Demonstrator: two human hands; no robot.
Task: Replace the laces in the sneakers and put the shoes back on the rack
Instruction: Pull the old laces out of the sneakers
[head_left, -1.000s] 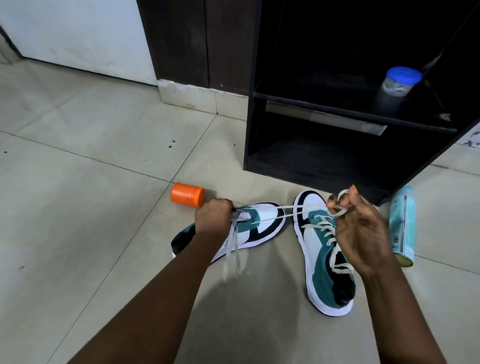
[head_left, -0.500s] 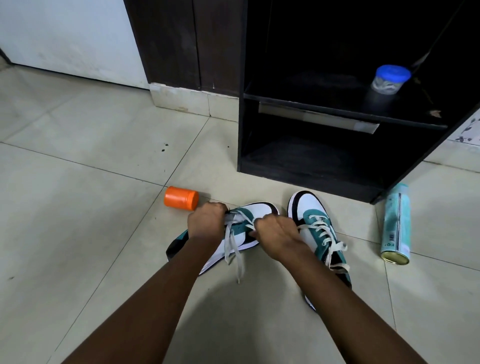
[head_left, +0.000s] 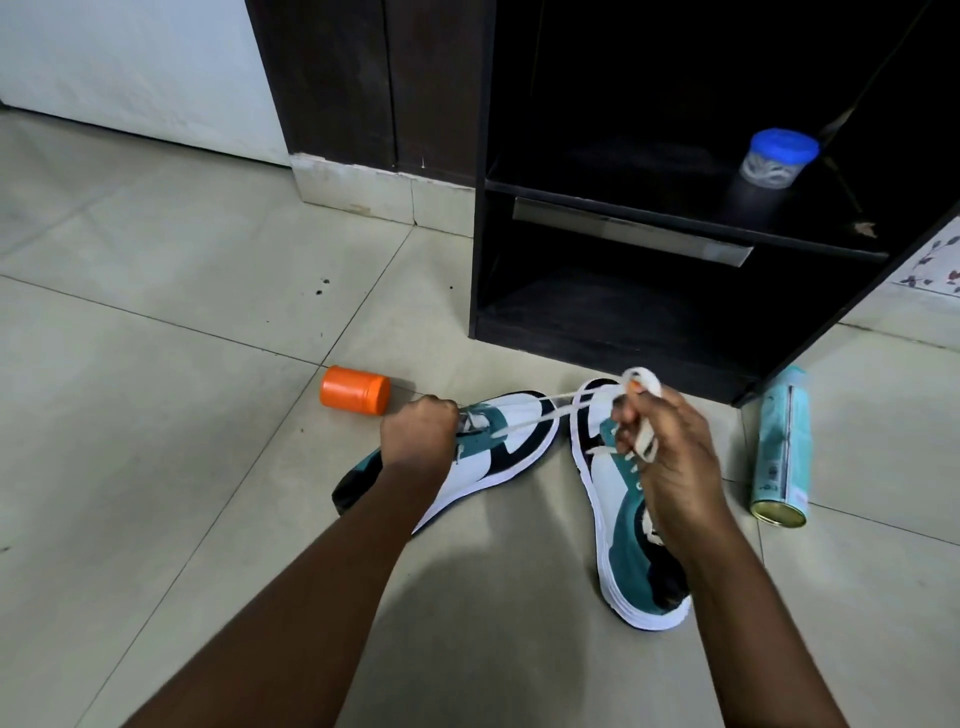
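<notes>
The left hand (head_left: 418, 434) is fisted on the teal-and-white left sneaker (head_left: 498, 441). The right hand (head_left: 670, 457) grips its taut flat white lace (head_left: 540, 415), looped around the fingers (head_left: 631, 415).

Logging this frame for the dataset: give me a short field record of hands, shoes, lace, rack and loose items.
left hand: fist on the left sneaker, at its eyelets
right hand: pinches the white lace, loops wound round its fingers
lace: stretched taut from left sneaker to right hand
right sneaker: on the floor, partly under the right hand
rack: dark, bottom shelf holds no shoes
jar: blue lid, on the upper shelf
orange tub: on its side, floor
spray can: lying on the floor, right of the sneakers
</notes>
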